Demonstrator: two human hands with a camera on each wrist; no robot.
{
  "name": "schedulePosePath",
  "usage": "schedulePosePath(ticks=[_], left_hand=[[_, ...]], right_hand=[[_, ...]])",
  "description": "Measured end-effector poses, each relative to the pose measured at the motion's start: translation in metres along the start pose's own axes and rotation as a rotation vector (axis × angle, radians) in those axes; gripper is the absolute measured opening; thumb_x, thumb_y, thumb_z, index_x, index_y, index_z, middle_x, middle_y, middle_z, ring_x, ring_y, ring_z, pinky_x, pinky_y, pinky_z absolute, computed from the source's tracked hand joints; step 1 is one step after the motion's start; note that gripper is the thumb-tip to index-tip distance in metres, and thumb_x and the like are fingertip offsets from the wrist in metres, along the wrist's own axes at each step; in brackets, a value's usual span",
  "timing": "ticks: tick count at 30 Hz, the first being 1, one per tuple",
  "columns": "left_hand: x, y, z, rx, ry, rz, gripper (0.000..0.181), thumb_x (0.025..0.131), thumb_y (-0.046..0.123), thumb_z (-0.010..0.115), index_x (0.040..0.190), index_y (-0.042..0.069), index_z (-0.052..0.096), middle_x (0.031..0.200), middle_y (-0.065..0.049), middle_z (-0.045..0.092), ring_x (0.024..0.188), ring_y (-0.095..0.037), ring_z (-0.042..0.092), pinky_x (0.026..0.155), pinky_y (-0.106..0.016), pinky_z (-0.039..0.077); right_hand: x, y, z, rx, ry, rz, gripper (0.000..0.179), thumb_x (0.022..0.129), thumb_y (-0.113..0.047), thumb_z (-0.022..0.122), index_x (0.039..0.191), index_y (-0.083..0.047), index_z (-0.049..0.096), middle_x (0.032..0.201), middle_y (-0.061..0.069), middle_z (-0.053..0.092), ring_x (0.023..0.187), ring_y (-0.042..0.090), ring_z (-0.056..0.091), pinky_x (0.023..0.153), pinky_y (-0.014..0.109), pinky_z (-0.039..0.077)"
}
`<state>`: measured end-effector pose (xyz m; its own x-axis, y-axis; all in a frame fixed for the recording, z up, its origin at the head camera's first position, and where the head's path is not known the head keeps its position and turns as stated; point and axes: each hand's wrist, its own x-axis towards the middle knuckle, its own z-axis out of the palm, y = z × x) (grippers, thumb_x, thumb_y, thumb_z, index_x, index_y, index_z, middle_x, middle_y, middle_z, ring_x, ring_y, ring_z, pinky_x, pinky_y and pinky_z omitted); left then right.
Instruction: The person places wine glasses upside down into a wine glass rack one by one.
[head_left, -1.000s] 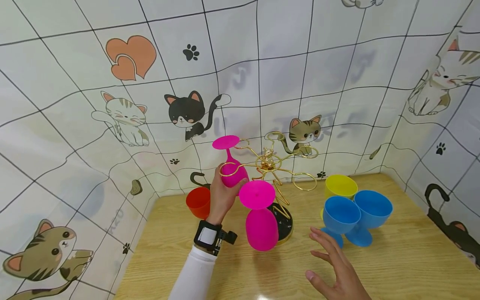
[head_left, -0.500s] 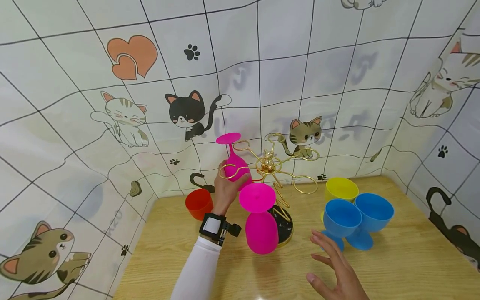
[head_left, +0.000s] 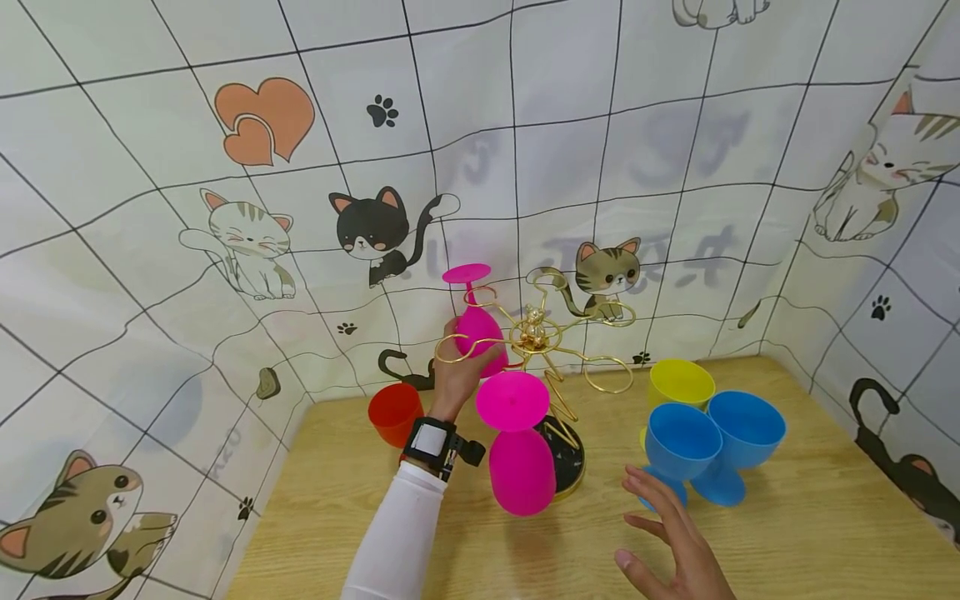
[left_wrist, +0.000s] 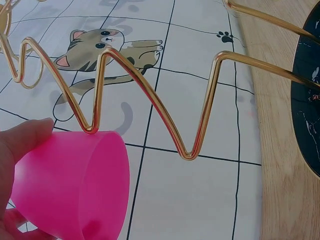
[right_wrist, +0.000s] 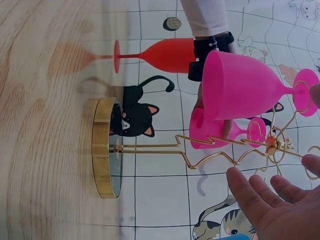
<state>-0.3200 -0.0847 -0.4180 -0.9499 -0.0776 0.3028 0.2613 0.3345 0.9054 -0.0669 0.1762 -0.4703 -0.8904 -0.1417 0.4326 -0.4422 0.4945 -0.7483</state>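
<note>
My left hand [head_left: 459,383] grips the bowl of a pink goblet [head_left: 480,327], turned upside down. Its stem stands right at the back-left loop of a gold wire stand [head_left: 534,335]. In the left wrist view, the bowl [left_wrist: 60,182] faces its open mouth towards the stand's base, beside the zigzag gold wire [left_wrist: 101,90]. A second pink goblet [head_left: 522,473] hangs upside down by its foot from the stand's front loop. My right hand [head_left: 678,542] hovers in front of the blue goblets, fingers spread, holding nothing. In the right wrist view its fingers [right_wrist: 250,197] are near the gold wires.
A red goblet [head_left: 395,414] stands at the left by the wall. Two blue goblets [head_left: 684,442] and a yellow goblet [head_left: 681,382] stand upright at the right. The stand's round black base [head_left: 564,460] rests on the wooden table [head_left: 810,533]. Cat-print cloth covers the walls.
My left hand has moved the held goblet rightward and slightly back, bringing its stem to the back-left loop. The right hand and the hanging goblet have stayed nearly still.
</note>
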Motion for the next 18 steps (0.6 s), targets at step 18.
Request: schedulePosePath(ticks=[18], left_hand=[[0.0037,-0.0012,0.0106,0.009,-0.065,0.073,0.084,0.078,0.024,0.082,0.148,0.017,0.037,0.137,-0.01,0.054,0.122,-0.029,0.055,0.093,-0.045,0.056]], right_hand=[[-0.0017,0.0031,0.0003,-0.008,0.015,0.0,0.078,0.086,-0.005,0.073,0.151,-0.016,0.033,0.154,-0.005,0.032,0.13,-0.015,0.036,0.085,0.019,0.056]])
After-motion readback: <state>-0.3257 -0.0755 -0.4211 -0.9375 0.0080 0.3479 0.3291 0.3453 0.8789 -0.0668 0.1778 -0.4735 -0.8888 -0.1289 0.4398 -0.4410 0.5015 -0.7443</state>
